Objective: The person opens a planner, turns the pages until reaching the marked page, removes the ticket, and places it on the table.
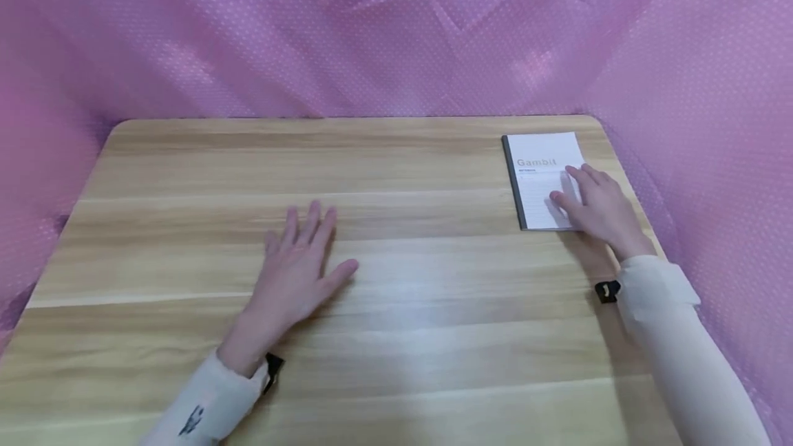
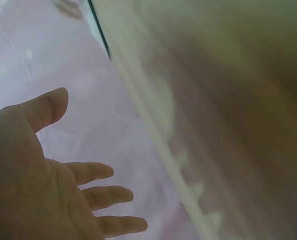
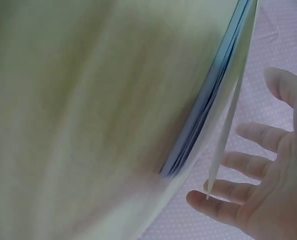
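A notebook [image 1: 535,195] with a white "Gambit" cover and a dark spine lies at the far right of the table. My right hand [image 1: 602,208] is at its right side, thumb and fingertips over the cover. From the right wrist view, the cover [image 3: 221,145] stands a little raised off the page block [image 3: 201,117], close to my extended fingers; whether they press it or only touch it is unclear. My left hand [image 1: 296,281] is spread, palm down, over the middle left of the table, holding nothing. Its palm and straight fingers show in the left wrist view.
The wood-grain table [image 1: 403,177] has rounded far corners. Pink dotted sheeting [image 1: 372,40] hangs behind it and along both sides. A black wrist device [image 1: 607,291] sits by the right cuff, another [image 1: 272,372] by the left.
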Demonstrator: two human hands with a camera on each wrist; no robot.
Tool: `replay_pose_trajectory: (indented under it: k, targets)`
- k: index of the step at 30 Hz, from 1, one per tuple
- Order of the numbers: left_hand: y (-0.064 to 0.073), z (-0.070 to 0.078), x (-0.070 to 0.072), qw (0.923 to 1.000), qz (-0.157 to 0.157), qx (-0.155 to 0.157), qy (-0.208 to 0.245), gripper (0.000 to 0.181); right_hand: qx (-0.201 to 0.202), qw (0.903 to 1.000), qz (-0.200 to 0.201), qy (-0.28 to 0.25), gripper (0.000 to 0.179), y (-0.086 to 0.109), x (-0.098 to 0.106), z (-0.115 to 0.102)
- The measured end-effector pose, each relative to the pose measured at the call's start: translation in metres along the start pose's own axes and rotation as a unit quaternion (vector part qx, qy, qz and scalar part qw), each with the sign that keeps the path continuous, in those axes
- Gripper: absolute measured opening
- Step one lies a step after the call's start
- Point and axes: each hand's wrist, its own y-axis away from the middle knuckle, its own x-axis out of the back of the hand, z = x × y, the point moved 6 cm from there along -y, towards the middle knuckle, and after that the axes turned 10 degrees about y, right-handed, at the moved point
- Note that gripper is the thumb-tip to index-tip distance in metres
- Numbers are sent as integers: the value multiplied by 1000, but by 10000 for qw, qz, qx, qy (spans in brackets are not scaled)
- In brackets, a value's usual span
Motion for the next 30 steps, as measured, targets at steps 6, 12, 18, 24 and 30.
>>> replay_pose_trajectory:
  k: [6,12,18,24,30]
  targets:
    - [-43,59,-24,9977,-303,-612,2,91,48,9999,-13,-134,82,-13,5,0]
    - [-77,103,-51,9937,-667,-898,34,88,41,10000,-28,-16,82,-13,8,10]
    - [-102,136,-74,9907,-951,-968,-51,86,-95,9998,-77,-123,80,-12,7,25]
    - [-121,158,-92,9884,-1112,-1023,-138,86,-196,9997,-104,-124,78,-12,6,35]
    - [-138,181,-115,9855,-1195,-1169,-301,83,-289,9994,-146,-126,79,-11,4,40]
